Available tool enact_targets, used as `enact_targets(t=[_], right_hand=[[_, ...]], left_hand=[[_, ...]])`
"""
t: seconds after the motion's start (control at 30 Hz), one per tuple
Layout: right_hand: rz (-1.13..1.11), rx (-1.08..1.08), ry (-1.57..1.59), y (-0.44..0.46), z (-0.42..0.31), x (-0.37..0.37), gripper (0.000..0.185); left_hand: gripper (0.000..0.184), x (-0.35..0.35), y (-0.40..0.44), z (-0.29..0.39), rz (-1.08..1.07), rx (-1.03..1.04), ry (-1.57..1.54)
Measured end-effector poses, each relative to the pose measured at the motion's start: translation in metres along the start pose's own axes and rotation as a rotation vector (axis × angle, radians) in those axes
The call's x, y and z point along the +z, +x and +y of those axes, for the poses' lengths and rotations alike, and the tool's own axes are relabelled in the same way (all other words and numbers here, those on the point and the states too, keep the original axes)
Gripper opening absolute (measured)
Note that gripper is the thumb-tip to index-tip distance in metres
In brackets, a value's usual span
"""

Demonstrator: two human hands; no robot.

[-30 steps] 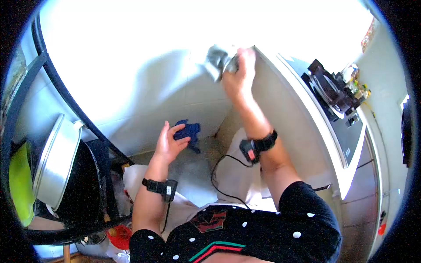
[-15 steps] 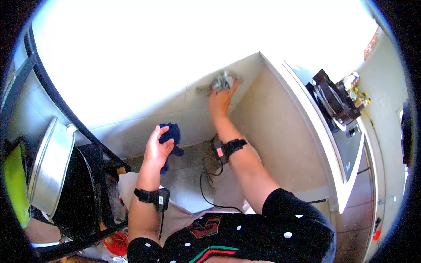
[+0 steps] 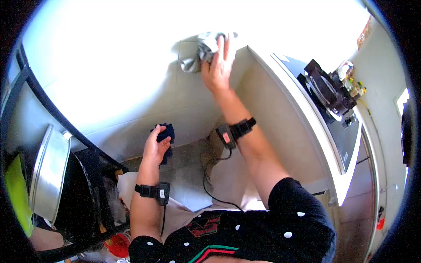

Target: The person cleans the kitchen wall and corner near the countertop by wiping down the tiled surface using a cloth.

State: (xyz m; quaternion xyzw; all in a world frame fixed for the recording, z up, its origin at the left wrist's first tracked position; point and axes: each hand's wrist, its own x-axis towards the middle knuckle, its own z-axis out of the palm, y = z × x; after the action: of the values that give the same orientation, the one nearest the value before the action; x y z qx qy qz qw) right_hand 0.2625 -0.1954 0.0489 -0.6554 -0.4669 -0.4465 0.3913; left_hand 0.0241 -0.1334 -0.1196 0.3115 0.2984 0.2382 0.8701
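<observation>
High on the white tiled wall, my right hand presses a crumpled grey-white cloth against the surface. Its fingers lie over the cloth, and a loose end sticks out to the left. Lower down, my left hand is half curled around a dark blue cloth, which hangs down behind the fingers. Part of that cloth is hidden by the hand. Both wrists wear black straps with small boxes and cables.
At right, a gas stove sits on a white-edged counter. On the left, a black rack holds a metal pan or lid and a green item. Grey floor shows below, with a red object at lower left.
My right hand has slid the grey-white cloth up and slightly left along the wall. My left hand and the blue cloth have shifted slightly left.
</observation>
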Motion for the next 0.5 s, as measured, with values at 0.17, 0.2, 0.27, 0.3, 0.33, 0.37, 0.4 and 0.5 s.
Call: enact_targets(t=[0.17,0.2,0.27,0.3,0.33,0.37,0.4,0.5], right_hand=[[0.168,-0.027,-0.004,0.004,0.03,0.026,0.07],[0.226,0.04,0.027,-0.007,0.036,0.031,0.069],[0.23,0.332,0.197,-0.029,0.042,0.038,0.064],[0.225,0.338,0.197,-0.041,0.053,0.043,0.064],[0.219,0.452,0.191,-0.048,0.057,0.041,0.062],[0.21,0.565,0.182,-0.056,0.062,0.037,0.061],[0.243,0.535,0.158,-0.064,0.065,0.034,0.06],[0.246,0.573,0.081,-0.09,0.076,0.04,0.058]], left_hand=[[0.043,-0.009,0.002,0.0,-0.037,0.008,0.021],[0.043,-0.009,0.002,0.001,-0.034,0.006,0.019],[0.042,-0.011,0.001,0.003,-0.033,0.018,0.028],[0.042,-0.012,0.0,0.004,-0.027,0.012,0.029],[0.04,-0.013,0.0,0.005,-0.034,0.014,0.04],[0.039,-0.013,-0.001,0.005,-0.042,0.012,0.049],[0.039,-0.013,-0.001,0.005,-0.039,0.001,0.047],[0.035,-0.011,-0.001,0.003,-0.029,0.019,0.066]])
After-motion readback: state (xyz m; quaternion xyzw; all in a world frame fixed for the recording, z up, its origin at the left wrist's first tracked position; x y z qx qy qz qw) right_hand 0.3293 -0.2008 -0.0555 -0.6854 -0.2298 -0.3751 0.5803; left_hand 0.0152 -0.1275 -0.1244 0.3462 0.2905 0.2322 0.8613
